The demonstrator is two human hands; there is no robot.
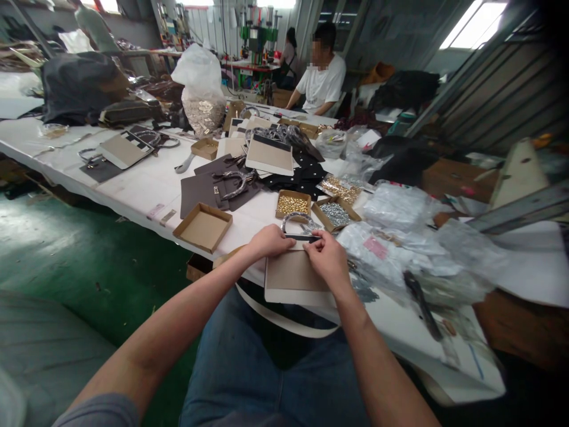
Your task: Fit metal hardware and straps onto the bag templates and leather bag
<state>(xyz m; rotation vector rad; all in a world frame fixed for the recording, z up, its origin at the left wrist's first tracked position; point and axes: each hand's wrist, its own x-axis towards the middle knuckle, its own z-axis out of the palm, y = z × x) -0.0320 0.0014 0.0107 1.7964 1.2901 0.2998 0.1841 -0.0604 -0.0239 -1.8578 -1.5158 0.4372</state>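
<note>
Pinched between fingertips, a thin dark strip (302,238) is held by the left hand (269,240) at one end and the right hand (329,255) at the other, along the top edge of a flat, stiff beige bag panel (291,279) at the near edge of the white table (142,184). The strip seems to be in the course of being fitted to the panel, so a steady, fine grip is called for. A curved handle (294,219) arches just behind; shallow cardboard boxes of gold studs (293,205) and silver studs (334,213) are set beyond, with crinkled plastic bags (400,207) beside them.

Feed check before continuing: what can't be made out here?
Head view:
Ends of the dark strip: covered by the left hand and right hand.
Near right corner of the beige panel: behind the right forearm.
Gold parts in the open box: too small to identify.
Contents of the clear bags: blurred.
</note>
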